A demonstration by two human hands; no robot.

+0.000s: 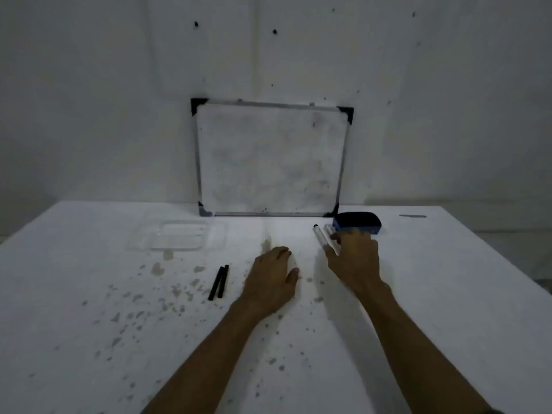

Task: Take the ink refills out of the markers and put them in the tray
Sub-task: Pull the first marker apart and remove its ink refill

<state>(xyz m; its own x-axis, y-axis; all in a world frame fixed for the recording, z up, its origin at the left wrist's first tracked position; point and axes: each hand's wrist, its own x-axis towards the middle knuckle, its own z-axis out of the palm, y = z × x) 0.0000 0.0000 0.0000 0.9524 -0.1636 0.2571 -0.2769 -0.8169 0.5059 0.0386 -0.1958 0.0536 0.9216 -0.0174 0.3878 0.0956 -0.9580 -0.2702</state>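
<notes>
While the left hand (273,277) lies flat and spread on the stained tabletop (448,294), the right hand (354,256) reaches with loose fingers to two clear markers (321,236) beside a dark eraser (358,222), touching them; a grip I cannot tell. The clear tray (179,236) at far left looks empty. Two black refills (219,282) lie together near the left hand.
</notes>
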